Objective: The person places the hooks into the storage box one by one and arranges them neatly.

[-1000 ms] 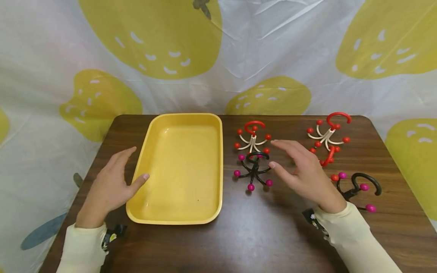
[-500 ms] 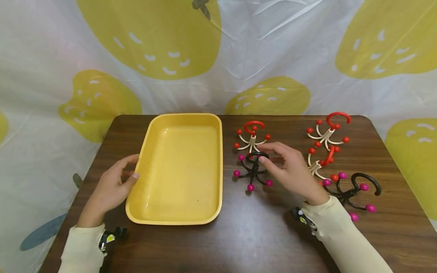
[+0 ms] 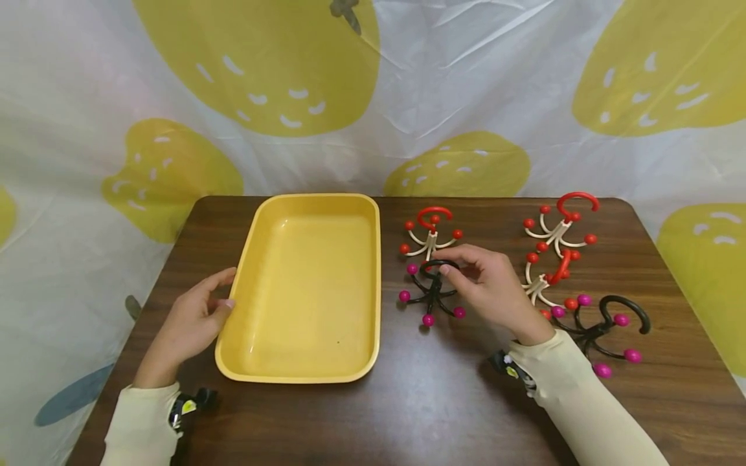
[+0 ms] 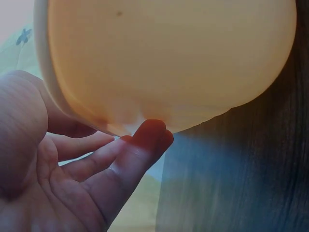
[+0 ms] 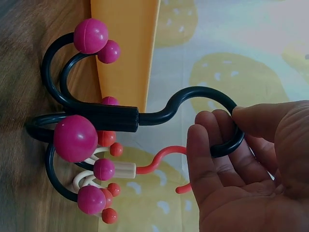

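My right hand (image 3: 486, 288) pinches the curled top hook of a black hook hanger (image 3: 431, 294). In the right wrist view the thumb meets the curl, with the fingers behind it. This hanger stands upright, its curved arms tipped with magenta balls. Just behind it is a white hanger (image 3: 431, 243) with red balls and a red hook. On the other side, my left hand (image 3: 189, 323) touches the left edge of a yellow plastic tray (image 3: 297, 378). Up close in the left wrist view, loosely bent fingertips (image 4: 152, 133) rest against the tray's outer wall.
To the right on the brown table (image 3: 419, 414) are a white-and-red hanger (image 3: 562, 233) at the back, another white-and-red one (image 3: 539, 285) in front of it, and a black-and-magenta hanger (image 3: 594, 333) nearest. A patterned curtain (image 3: 326, 155) hangs behind the table.
My right hand has moved left and taken hold of the black hanger's hook. My left hand has drawn back from above the tray to its left edge. The hangers have not shifted.
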Tool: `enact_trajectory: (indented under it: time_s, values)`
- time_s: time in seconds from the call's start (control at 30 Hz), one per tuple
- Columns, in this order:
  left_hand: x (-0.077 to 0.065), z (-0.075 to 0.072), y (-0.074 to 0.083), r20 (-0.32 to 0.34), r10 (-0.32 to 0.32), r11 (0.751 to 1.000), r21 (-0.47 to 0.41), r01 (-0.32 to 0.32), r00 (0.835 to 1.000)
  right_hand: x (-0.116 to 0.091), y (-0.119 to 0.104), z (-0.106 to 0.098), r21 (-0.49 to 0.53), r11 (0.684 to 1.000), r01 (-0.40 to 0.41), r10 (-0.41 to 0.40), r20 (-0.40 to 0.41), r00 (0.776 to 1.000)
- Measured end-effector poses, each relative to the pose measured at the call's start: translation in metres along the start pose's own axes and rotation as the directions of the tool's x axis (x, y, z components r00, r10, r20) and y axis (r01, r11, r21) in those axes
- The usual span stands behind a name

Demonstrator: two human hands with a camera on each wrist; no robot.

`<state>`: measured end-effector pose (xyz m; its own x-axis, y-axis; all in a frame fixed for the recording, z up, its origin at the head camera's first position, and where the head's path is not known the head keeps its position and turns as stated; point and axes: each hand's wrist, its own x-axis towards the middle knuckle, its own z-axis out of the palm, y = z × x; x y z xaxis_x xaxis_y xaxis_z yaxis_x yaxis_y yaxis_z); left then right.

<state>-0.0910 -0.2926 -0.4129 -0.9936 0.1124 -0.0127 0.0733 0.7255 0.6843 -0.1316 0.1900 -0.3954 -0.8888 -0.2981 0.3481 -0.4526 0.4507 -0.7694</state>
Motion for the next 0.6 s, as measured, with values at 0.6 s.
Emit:
enact_trajectory:
  time_s: [0.6]
  values:
    - [-0.0001, -0.0033, 0.0009, 0.057, -0.010, 0.999, -0.037, 0.012, 0.998, 0.0053, -0.0017, -0.0003, 0.076, 0.994, -0.083, 0.081, 0.036, 0.996]
